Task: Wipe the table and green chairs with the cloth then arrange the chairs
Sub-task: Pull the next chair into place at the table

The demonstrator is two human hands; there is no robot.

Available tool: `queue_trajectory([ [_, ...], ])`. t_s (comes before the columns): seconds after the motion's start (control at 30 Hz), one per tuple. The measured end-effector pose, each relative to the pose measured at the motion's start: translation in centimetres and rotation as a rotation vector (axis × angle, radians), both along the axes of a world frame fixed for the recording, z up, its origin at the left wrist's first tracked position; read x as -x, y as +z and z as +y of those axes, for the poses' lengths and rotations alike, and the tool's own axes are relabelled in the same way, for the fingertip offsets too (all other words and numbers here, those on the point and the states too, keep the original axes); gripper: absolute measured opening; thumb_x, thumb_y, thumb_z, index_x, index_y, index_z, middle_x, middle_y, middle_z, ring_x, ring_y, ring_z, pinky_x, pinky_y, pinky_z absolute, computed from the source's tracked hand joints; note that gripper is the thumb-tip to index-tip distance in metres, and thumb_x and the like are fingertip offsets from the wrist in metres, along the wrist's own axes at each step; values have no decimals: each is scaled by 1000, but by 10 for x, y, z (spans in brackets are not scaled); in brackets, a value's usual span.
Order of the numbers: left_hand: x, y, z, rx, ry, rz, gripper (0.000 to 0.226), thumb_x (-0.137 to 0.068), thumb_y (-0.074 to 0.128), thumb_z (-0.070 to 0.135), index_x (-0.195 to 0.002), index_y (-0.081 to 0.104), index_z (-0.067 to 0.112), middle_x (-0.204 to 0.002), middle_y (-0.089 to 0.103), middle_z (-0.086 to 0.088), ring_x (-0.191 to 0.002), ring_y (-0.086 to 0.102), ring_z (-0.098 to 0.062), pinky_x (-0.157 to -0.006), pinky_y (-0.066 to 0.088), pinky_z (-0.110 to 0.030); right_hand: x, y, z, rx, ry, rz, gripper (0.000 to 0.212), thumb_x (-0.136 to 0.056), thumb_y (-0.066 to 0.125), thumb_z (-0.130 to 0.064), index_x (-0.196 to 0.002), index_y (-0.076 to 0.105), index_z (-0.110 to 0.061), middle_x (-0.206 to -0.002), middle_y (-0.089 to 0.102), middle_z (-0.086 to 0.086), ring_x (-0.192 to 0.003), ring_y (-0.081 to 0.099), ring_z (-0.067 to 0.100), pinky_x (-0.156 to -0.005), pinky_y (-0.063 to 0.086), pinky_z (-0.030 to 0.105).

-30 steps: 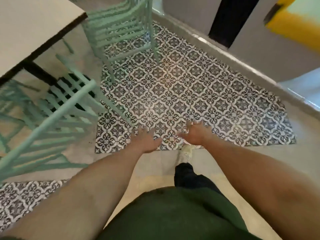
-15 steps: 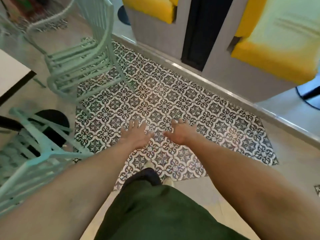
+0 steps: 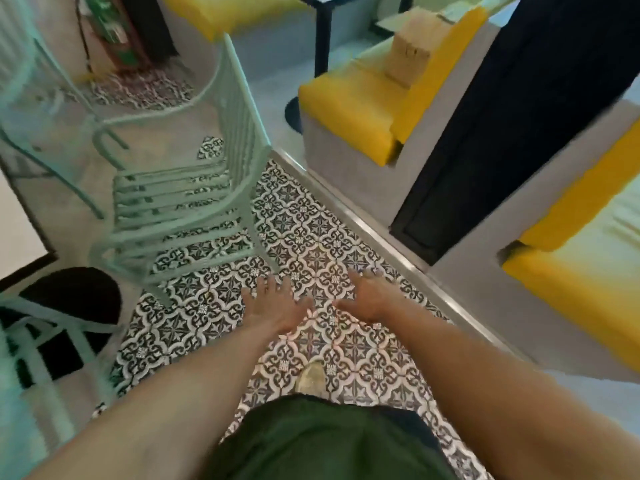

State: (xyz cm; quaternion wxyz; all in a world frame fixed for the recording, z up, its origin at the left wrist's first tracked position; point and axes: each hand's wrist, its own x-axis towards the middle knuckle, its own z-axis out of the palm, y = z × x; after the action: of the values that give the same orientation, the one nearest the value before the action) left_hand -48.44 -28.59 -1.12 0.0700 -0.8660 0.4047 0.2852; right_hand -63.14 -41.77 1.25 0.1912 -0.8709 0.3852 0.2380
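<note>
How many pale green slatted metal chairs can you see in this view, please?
3: one pale green slatted metal chair ahead left, another behind it at upper left, a third partly cut off at lower left. Others may be out of frame.

This looks like a café or small eatery. In the upper right of the frame stand built-in grey benches [image 3: 332, 157] with yellow cushions [image 3: 349, 98], set booth-style around a dark-legged table [image 3: 323, 29] at the top. On the left, mint-green slatted chairs [image 3: 180, 202] stand near a white table [image 3: 17, 223] with a dark edge and a round black base [image 3: 76, 289]. Patterned black-and-white tiles [image 3: 311, 244] cover the floor across the middle.
</note>
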Motion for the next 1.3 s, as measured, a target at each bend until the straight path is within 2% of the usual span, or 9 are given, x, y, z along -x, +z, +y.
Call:
queue_trajectory([
  [0.17,-66,25,-70,180,144,-177,88,-86,16,78,-154,12,23,-162,9,-13,-148,7,-35,-115,6,-65,-79,23,-88,54,132,-83,87,-85,42,-72,-152,10,-26,-160,12,10,-147,10,33,-115,13,61],
  [0.4,-149,61,-190,360,405,-323,89,-89,17,76,-154,-9,22,-160,-14,-13,-148,-10,-33,-117,-5,-59,-215,48,-226,152,473,-231,95,-85,44,-70,-153,-4,-25,-161,-6,9,-147,-5,34,-115,7,58],
  [0.67,-231,101,-284,333,818,-287,96,-86,25,78,-155,-4,17,-162,-7,-13,-149,-7,-31,-117,0,-57,-362,95,-332,205,918,-353,104,-79,59,-63,-152,-4,-25,-161,-3,11,-147,0,36,-114,8,61],
  [0.97,-318,108,-333,273,992,-302,112,-77,34,84,-155,-6,15,-162,-8,-13,-149,-6,-31,-116,3,-60,-513,118,-373,243,1160,-410,110,-75,70,-44,-152,-5,-23,-161,0,12,-147,1,34,-114,11,60],
  [1.07,-344,79,-346,200,984,-207,118,-69,46,85,-154,2,17,-162,3,-10,-148,7,-33,-114,13,-62,-555,101,-375,224,1207,-388,113,-72,70,-33,-152,-9,-22,-160,-7,13,-147,-4,34,-116,7,58],
  [1.13,-350,51,-354,138,1017,-41,113,-66,57,80,-152,18,17,-153,31,-10,-134,40,-31,-104,39,-55,-577,79,-378,196,1241,-298,112,-74,68,-32,-152,-11,-21,-160,-11,14,-146,-8,35,-116,2,58],
  [1.17,-348,41,-358,131,1060,36,100,-69,63,70,-146,32,14,-134,52,-8,-112,58,-25,-88,53,-44,-584,68,-380,201,1287,-213,109,-74,67,-34,-152,-8,-22,-160,-10,14,-146,-9,36,-116,1,60],
  [1.23,-344,29,-366,183,1173,122,58,-78,69,41,-126,54,13,-87,62,1,-66,62,-10,-52,52,-24,-594,43,-385,258,1423,-44,97,-75,66,-40,-152,10,-22,-160,6,15,-146,-4,38,-112,3,67],
  [1.3,-347,30,-369,214,1218,146,45,-82,67,25,-125,57,16,-76,58,5,-56,58,-7,-44,49,-21,-610,25,-387,359,1546,-23,76,-76,64,-47,-143,35,-24,-150,33,14,-144,15,37,-108,2,72],
])
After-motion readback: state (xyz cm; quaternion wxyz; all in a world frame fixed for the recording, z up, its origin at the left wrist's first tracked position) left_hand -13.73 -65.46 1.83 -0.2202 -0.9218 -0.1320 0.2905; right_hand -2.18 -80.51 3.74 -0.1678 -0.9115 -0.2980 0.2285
